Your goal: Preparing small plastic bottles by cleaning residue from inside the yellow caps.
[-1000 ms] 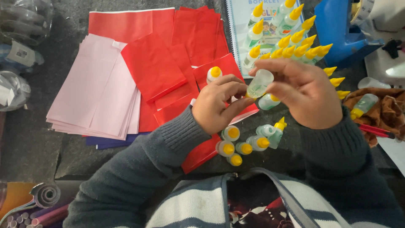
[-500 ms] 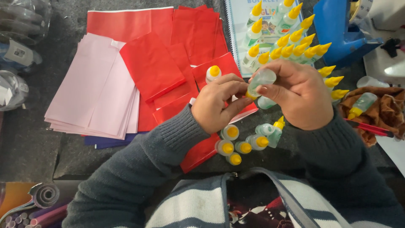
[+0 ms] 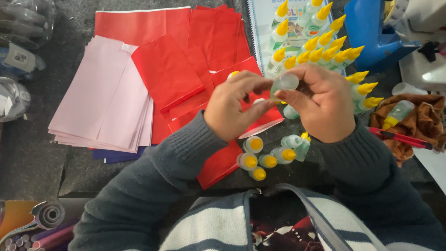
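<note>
In the head view, the right hand (image 3: 325, 104) grips a small clear plastic glue bottle (image 3: 284, 82) near frame centre, while the left hand (image 3: 232, 109) pinches its cap end. Red paper sheets (image 3: 167, 74) lie at 10 o'clock on the dark table (image 3: 37, 158); more yellow-capped bottles (image 3: 260, 160) stand at 6 o'clock.

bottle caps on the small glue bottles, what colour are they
Yellow, seen best in the head view on the bottle caps.

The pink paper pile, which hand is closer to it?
Left. The left hand is over the red sheets just beside the pink paper pile; the right hand is farther away, past the left.
</note>
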